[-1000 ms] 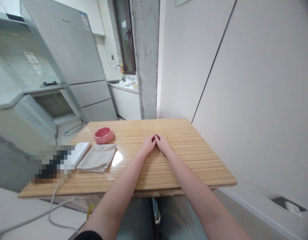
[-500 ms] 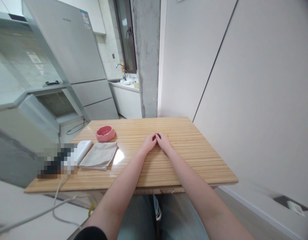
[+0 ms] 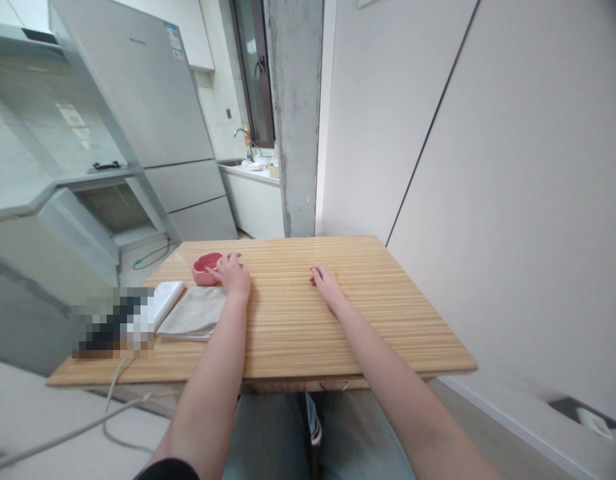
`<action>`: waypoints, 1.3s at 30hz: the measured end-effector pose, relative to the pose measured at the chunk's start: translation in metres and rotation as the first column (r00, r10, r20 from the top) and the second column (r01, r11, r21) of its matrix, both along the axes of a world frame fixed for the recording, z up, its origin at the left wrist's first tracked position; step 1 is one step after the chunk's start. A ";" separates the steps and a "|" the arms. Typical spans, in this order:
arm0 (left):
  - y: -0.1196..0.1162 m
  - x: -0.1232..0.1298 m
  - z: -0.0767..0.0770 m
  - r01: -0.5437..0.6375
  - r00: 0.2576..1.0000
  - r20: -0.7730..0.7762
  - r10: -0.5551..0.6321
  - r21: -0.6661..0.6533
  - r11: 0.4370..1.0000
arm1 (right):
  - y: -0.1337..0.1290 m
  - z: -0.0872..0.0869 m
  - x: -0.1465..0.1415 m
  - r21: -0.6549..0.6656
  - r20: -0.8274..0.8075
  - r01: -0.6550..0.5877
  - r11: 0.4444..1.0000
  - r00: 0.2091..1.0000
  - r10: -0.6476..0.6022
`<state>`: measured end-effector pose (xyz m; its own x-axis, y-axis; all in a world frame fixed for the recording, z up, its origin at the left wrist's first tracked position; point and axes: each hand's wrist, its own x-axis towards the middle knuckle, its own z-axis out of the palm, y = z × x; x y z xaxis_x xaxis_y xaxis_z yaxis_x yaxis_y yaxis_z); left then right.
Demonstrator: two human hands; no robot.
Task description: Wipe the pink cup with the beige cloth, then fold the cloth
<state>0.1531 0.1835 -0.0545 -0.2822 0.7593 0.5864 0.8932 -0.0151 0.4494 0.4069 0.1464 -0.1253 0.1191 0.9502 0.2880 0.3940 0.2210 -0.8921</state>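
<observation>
A pink ashtray (image 3: 201, 273) with notches in its rim sits at the back left of the table. My left hand (image 3: 233, 273) reaches over the ashtray's right side, fingers spread, thumb close to its front wall. Whether the fingertips touch the rim cannot be made out. Just below that hand lies a folded grey-beige cloth (image 3: 193, 313), its right edge covered by my forearm. My right hand (image 3: 327, 281) rests on the wooden tabletop right of centre. Its fingers curl loosely inward, with nothing seen in them.
The wooden table (image 3: 388, 320) spans the view in front of me. A white box-like item (image 3: 167, 299) lies left of the cloth, beside a blurred-out patch. A pale cable (image 3: 111, 400) hangs off the front left edge. A white wall (image 3: 468, 167) stands close on the right.
My left hand has parted from my right hand and moved left to the ashtray, its fingers spreading. My right hand has stayed in place on the table.
</observation>
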 end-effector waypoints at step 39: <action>-0.037 0.103 -0.028 0.846 0.495 -0.117 -0.861 -0.161 0.508 | -0.002 0.012 0.006 0.093 -0.181 0.201 0.975 0.966 -0.182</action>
<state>0.2565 0.1469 -0.0825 0.6189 0.6174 0.4855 0.5183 -0.7855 0.3382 0.4134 0.1447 -0.1129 0.3524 0.8686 0.3483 0.2825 0.2560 -0.9245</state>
